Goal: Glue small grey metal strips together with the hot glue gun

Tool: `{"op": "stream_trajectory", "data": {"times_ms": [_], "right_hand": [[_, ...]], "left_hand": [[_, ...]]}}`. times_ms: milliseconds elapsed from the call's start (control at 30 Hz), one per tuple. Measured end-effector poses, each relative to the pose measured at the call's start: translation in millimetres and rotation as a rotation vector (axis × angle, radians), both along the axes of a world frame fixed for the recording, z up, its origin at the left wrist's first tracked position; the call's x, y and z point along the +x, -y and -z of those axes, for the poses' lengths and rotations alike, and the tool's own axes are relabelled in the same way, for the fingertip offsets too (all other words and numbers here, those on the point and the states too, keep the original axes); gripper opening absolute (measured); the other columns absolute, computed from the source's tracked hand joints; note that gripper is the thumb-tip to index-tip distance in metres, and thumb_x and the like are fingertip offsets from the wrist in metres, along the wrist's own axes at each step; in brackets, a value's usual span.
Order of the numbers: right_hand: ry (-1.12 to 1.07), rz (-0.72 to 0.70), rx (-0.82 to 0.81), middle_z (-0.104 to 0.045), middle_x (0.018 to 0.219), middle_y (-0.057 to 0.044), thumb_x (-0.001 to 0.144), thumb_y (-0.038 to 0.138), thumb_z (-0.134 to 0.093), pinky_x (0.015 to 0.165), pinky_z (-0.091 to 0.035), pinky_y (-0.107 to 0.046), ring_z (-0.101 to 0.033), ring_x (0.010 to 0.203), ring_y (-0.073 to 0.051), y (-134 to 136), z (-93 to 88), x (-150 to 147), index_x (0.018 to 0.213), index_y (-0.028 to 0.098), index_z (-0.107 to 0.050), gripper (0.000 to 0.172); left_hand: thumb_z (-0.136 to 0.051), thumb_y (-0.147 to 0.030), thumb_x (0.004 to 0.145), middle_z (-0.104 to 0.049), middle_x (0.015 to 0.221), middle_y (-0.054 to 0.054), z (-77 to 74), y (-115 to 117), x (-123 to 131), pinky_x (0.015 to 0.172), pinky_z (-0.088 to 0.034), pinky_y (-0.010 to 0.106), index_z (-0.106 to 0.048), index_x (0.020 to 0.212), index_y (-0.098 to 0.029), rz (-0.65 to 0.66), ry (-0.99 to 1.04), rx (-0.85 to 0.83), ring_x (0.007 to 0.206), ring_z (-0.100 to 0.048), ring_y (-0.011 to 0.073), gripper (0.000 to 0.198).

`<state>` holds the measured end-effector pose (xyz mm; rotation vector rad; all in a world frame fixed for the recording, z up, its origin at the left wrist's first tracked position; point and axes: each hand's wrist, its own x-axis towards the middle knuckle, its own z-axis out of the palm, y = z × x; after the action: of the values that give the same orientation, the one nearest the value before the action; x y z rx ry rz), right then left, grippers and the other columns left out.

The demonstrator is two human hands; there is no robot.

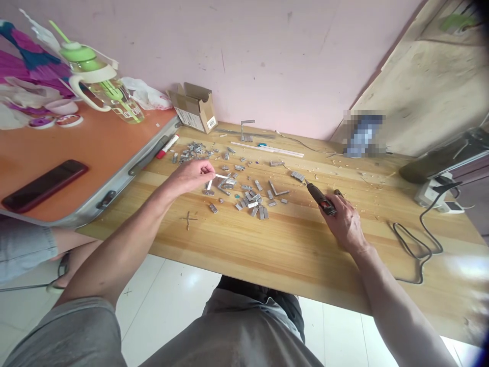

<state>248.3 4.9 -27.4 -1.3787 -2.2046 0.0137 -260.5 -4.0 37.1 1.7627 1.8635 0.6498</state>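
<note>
Shorts (237, 326) at the worktop's (267, 255) near edge, a white strip (220, 176) in my grip.
My left hand (193, 176) pinches it between thumb and forefinger; my right hand (346, 221) is wrapped round a pen-shaped tool (321, 199), tip down mid-worktop. Between them metal pieces (252, 196) lie scattered, with a heap (191, 149) toward the far left corner: one strip held, dozens loose.

1. Wooden table (267, 255): pale plank top with a light grain, fills the middle of the view.
2. Pink wall (267, 51) directly behind the table; scuffed, with thin cracks.
3. Beige board (431, 86) behind the table's far right corner, stained, angled off the wall.
4. Orange-topped table (95, 148), metal-edged, at the table's left side.
5. White tiled floor (171, 306) below the table's near edge, glossy.
6. Bright glare on the table's right end; source unseen.
</note>
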Motion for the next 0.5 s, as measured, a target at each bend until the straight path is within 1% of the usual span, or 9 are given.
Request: {"op": "stream_trajectory", "data": {"times_ms": [167, 233, 333, 400, 500], "right_hand": [[0.001, -0.031, -0.004, -0.075, 0.101, -0.009, 0.101, 0.033, -0.062, 0.083, -0.054, -0.040, -0.070, 0.090, -0.028, 0, 0.1, -1, 0.117, 0.026, -0.070, 0.019], [0.004, -0.043, -0.003, -0.076, 0.100, -0.009, 0.100, 0.033, -0.062, 0.081, -0.055, -0.040, -0.071, 0.090, -0.028, 0, -0.3, -1, 0.117, 0.025, -0.070, 0.019], [0.009, -0.062, -0.003, -0.076, 0.099, -0.009, 0.101, 0.034, -0.062, 0.079, -0.055, -0.041, -0.071, 0.089, -0.028, -1, -0.5, -1, 0.116, 0.026, -0.070, 0.019], [0.008, -0.067, -0.004, -0.076, 0.098, -0.008, 0.101, 0.035, -0.062, 0.078, -0.055, -0.041, -0.070, 0.087, -0.028, -1, 0.0, 0, 0.116, 0.026, -0.070, 0.019], [0.005, -0.076, 0.000, -0.076, 0.098, -0.008, 0.100, 0.035, -0.063, 0.078, -0.056, -0.042, -0.070, 0.087, -0.028, -3, 2.3, 2, 0.116, 0.026, -0.070, 0.020]], "left_hand": [[-0.072, -0.050, 0.080, -0.079, 0.090, 0.002, -3.3, 2, -25, 0.073, -0.049, 0.031, -0.079, 0.093, -0.025, -0.062, 0.036, -0.016, 0.082, -0.069, 0.0213, 0.029], [-0.073, -0.050, 0.079, -0.079, 0.090, 0.002, -4.5, 2, -34, 0.072, -0.048, 0.032, -0.079, 0.093, -0.025, -0.112, 0.025, -0.009, 0.080, -0.069, 0.0213, 0.029], [-0.072, -0.046, 0.078, -0.080, 0.088, 0.002, -3.1, 0, -47, 0.070, -0.047, 0.032, -0.079, 0.087, -0.026, -0.181, -0.074, -0.007, 0.079, -0.070, 0.0227, 0.023], [-0.072, -0.043, 0.077, -0.081, 0.085, 0.002, 0.4, -2, -54, 0.068, -0.047, 0.032, -0.079, 0.082, -0.027, -0.196, -0.146, -0.020, 0.077, -0.070, 0.0237, 0.018], [-0.074, -0.040, 0.077, -0.082, 0.085, 0.001, 7.3, -3, -65, 0.068, -0.048, 0.032, -0.078, 0.079, -0.028, -0.207, -0.192, -0.013, 0.078, -0.071, 0.0247, 0.013]]}}
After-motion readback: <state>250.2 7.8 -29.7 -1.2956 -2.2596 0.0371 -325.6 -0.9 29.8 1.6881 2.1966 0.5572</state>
